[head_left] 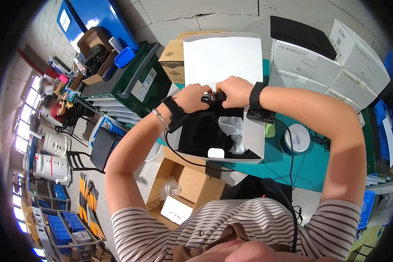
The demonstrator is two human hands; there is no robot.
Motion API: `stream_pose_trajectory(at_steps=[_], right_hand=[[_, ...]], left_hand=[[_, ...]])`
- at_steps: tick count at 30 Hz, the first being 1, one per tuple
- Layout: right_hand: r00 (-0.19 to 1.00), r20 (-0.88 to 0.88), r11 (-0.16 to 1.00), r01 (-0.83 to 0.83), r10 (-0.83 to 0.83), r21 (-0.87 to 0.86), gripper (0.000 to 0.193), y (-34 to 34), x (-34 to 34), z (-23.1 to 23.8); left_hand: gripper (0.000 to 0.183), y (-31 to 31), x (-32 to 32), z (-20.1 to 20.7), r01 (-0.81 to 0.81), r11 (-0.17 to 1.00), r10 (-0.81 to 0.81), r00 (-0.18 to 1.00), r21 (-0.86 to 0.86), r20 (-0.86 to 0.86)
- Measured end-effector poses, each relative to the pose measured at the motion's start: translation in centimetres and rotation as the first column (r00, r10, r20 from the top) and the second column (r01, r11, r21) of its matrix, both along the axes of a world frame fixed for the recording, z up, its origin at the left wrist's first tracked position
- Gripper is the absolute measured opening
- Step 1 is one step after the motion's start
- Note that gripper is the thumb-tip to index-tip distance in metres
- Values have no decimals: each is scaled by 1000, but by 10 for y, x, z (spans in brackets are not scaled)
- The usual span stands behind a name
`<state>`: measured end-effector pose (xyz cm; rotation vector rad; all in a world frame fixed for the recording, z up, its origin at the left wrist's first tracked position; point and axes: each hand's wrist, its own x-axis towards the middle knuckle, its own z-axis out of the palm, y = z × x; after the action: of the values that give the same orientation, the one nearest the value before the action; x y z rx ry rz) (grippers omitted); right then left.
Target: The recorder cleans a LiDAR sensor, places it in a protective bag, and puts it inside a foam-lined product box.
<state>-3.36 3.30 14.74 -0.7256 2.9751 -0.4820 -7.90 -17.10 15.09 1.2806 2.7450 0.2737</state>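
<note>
My left hand point(192, 98) and my right hand point(236, 91) meet over the far part of an open white box point(254, 139). Between their closed fingers is a small black object point(212, 98) with a shiny part, too small and too covered to name. The box's white lid point(222, 59) stands raised behind my hands. Black lining point(203, 135) fills the inside, and a crumpled translucent plastic bag point(232, 127) lies in its right part. A white tab point(216, 153) shows at the near wall. Each wrist wears a black strap with a cable.
On the green table point(312, 172), a round white-topped device point(298, 137) stands right of the box. White cartons point(308, 61) are stacked behind it. An open brown carton point(201, 185) sits below the table's near left edge. A green tool cabinet point(137, 87) stands left. Two people sit farther off.
</note>
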Motion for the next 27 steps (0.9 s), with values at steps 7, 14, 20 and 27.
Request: stream_pose_trajectory(at_steps=[7, 14, 20, 27], right_hand=[[997, -70, 1000, -21, 22, 3, 43, 2, -2, 27], [1000, 26, 994, -9, 6, 109, 46, 4, -9, 39], [995, 92, 996, -40, 48, -82, 53, 26, -15, 36], [877, 480, 926, 194, -16, -324, 44, 41, -3, 33]], left_hand=[[52, 14, 5, 21, 90, 967, -104, 994, 237, 46], [49, 17, 11, 13, -43, 940, -27, 980, 339, 199], [54, 18, 9, 14, -47, 942, -17, 982, 331, 187], [42, 9, 4, 10, -35, 953, -18, 985, 300, 173]])
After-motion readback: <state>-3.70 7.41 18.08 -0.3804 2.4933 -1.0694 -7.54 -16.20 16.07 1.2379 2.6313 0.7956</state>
